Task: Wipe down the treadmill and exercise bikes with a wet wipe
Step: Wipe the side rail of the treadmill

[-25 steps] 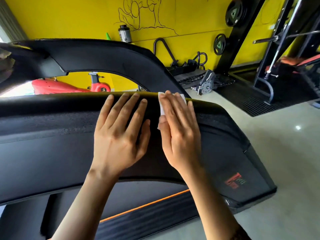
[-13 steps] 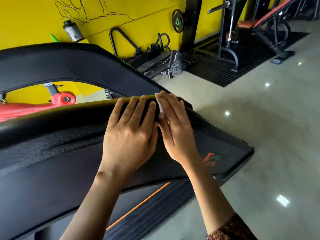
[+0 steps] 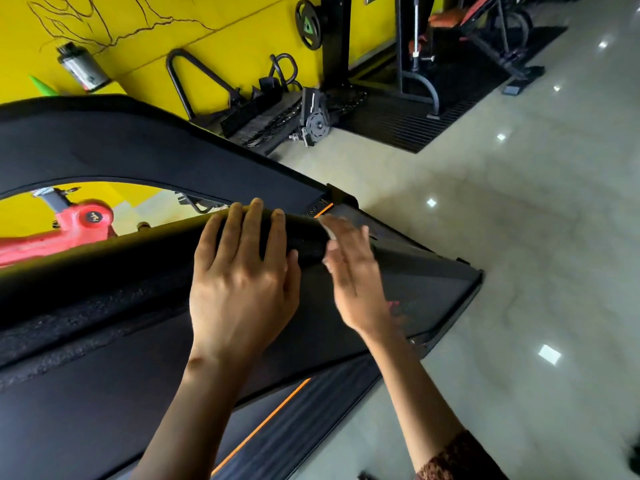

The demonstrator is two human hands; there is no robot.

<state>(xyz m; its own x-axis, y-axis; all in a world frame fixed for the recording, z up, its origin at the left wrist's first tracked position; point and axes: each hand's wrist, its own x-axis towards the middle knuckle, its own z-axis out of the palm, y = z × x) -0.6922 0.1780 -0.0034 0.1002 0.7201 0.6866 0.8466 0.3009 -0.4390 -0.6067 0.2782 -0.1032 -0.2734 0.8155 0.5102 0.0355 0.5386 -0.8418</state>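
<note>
The black treadmill [image 3: 104,341] fills the lower left, with its padded handrail running across the middle and an orange-striped belt deck below. My left hand [image 3: 242,282] lies flat on the handrail, fingers straight over its top. Just right of it, my right hand [image 3: 353,275] presses a white wet wipe [image 3: 327,228] against the rail's right end; only a small edge of the wipe shows under the fingers, and the hand is motion-blurred. A red exercise bike [image 3: 69,230] shows through the gap under the treadmill's upper arm.
A yellow wall stands at the back with a bottle [image 3: 83,67] on a ledge. Black handles, a chain and a cable attachment [image 3: 313,116] lie on the floor. A weight rack with plates [image 3: 308,24] and a bench [image 3: 485,26] stand on black mats. Glossy tiled floor [image 3: 519,237] spreads right.
My right hand has slid the wipe rightward along the handrail toward its end. My left hand stays flat on the rail. The view has swung right and down.
</note>
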